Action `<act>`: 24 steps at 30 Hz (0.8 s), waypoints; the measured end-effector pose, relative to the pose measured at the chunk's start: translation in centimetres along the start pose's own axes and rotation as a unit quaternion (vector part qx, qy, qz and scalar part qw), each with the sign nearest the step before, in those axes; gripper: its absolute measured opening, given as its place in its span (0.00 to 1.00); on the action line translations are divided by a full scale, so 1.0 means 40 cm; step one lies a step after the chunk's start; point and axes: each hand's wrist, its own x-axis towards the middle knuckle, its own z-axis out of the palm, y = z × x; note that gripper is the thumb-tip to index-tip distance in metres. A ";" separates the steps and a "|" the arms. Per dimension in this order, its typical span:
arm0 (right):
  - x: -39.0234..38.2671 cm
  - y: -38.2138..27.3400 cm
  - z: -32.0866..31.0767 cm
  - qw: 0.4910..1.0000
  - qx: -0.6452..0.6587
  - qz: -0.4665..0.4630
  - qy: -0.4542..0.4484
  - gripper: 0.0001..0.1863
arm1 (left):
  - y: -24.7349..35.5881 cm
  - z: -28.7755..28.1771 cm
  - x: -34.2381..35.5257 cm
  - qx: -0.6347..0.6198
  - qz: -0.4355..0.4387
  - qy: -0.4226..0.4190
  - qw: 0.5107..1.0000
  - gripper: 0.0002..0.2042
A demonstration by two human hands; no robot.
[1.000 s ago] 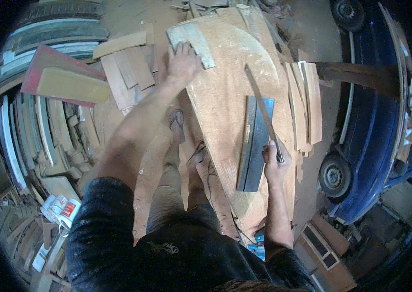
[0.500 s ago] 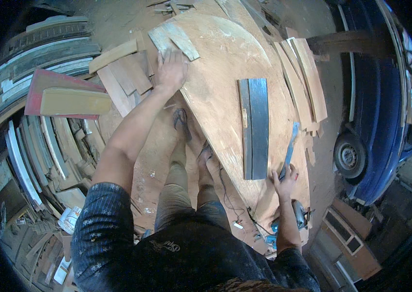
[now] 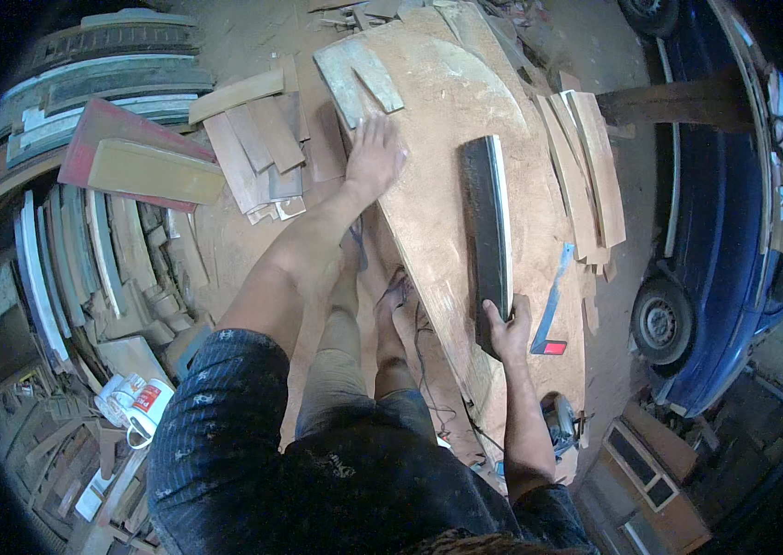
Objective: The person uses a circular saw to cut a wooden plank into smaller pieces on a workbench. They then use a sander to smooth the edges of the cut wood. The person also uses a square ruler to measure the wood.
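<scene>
My right hand (image 3: 506, 331) grips the near end of a long dark board (image 3: 484, 222), its thumb on the dark face. The board is tilted, so its pale long edge shows on the right. Just right of that hand, a carpenter's square (image 3: 553, 305) with a blue blade and a red patch on its stock lies on the plywood tabletop (image 3: 428, 166). My left hand (image 3: 376, 159) has its fingers stretched out over the tabletop's left edge and holds nothing. Beyond its fingertips is a greyish, notched flat piece of wood (image 3: 340, 79).
Thin boards (image 3: 599, 166) lie along the table's right side, and a circular saw (image 3: 560, 421) sits at its near end. Loose planks (image 3: 248, 139) and a red-edged panel (image 3: 151, 176) are on the left. A blue vehicle (image 3: 715, 231) stands at the right.
My right hand has let go of the square and taken hold of the dark board, tilting it up from lying flat. My left hand has come off the notched wood.
</scene>
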 end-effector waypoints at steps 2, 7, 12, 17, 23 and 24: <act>0.004 -0.045 0.017 0.997 -0.055 -0.054 0.025 0.15 | 0.010 0.036 -0.065 -0.002 0.068 0.026 0.997 0.29; 0.067 -0.193 0.102 0.997 -0.008 -0.072 0.012 0.14 | 0.038 -0.096 -0.276 -0.317 -0.047 0.055 0.946 0.18; 0.147 -0.292 0.163 0.992 -0.045 -0.114 -0.011 0.13 | -0.147 -0.083 -0.632 -0.298 -0.254 -0.061 0.918 0.14; 0.223 -0.325 0.238 0.989 -0.085 -0.118 -0.010 0.16 | -0.307 -0.096 -1.056 -0.162 -0.366 -0.230 0.887 0.17; 0.224 -0.373 0.213 0.990 -0.099 -0.102 -0.023 0.28 | -0.413 -0.049 -1.366 -0.198 -0.492 -0.261 0.807 0.20; 0.196 -0.371 0.178 0.989 -0.100 -0.104 -0.003 0.31 | -0.400 -0.048 -1.353 -0.125 -0.454 -0.264 0.841 0.20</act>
